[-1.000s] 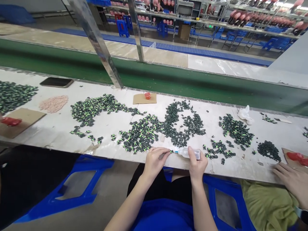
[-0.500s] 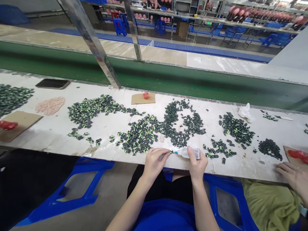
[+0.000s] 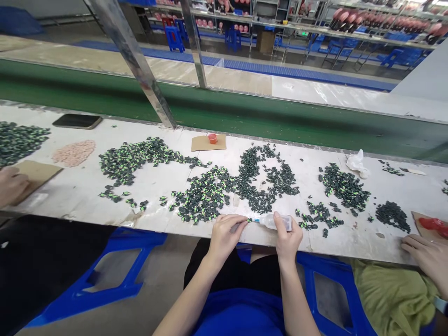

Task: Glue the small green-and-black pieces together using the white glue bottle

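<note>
My left hand [image 3: 226,233] is closed in a pinch on a small dark green piece [image 3: 249,220] at the near edge of the white worktable [image 3: 87,191]. My right hand [image 3: 287,235] grips a small clear squeeze bottle [image 3: 275,222], lying sideways with its blue tip pointed left at that piece. Just beyond my hands lies a large scatter of dark and bright green pieces [image 3: 210,191].
More heaps of green pieces [image 3: 345,186] lie right and left, plus a pinkish pile [image 3: 74,151]. A red cap sits on cardboard [image 3: 208,142]. A co-worker's hand [image 3: 425,259] rests at the right, another person's hand [image 3: 10,184] at the left. A green conveyor belt [image 3: 245,114] runs behind.
A hand of another person has come in at the far left over the cardboard, covering the red object there. My own hands have hardly moved.
</note>
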`<state>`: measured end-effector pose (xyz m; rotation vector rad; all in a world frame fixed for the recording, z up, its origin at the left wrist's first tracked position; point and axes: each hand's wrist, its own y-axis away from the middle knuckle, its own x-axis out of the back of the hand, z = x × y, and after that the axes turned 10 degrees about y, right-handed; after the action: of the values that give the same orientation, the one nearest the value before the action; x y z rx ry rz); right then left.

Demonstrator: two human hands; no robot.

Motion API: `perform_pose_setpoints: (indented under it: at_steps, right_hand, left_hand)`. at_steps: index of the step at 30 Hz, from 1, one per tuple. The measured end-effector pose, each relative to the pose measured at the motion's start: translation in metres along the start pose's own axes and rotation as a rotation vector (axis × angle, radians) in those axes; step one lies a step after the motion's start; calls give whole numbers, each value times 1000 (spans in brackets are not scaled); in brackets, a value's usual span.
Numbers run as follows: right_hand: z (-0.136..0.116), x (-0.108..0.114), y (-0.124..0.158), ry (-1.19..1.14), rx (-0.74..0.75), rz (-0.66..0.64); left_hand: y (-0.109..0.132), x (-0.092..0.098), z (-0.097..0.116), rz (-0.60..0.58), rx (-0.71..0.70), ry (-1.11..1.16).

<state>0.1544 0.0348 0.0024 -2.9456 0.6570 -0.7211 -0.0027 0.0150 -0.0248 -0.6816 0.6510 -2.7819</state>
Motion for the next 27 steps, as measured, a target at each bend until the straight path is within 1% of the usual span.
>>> perform_pose_setpoints:
  at_steps: [5,9,11,15,17,19,22,24,27]
  right_hand:
    - [1,-1,0,16,-3,-20]
    - [1,-1,0,-10,-26,-5]
    - [4,0,-1,-73,-49,11]
    - [15,2,-5,-306,-126,86]
    - [18,3,-8,-349,-129,112]
    - [18,5,-13,-321,-105,111]
    - [18,5,-23,-234,-56,116]
    - [19,3,-31,-179,-27,130]
    - [23,-2,-42,-107,-16,127]
  left_hand:
    - [0,0,1,-4,6,-1]
    - [0,0,0,-5,7,5]
    - [0,-1,-1,-7,13,3]
    - [2,-2,-2,-7,16,0]
    - [2,-1,-2,-18,18,2]
    - [2,1,-2,-47,31,8]
    - [-3,6,-1,-130,66,0]
    - [-12,7,0,-180,64,-40]
    - [-32,3,1,-229,-6,-155]
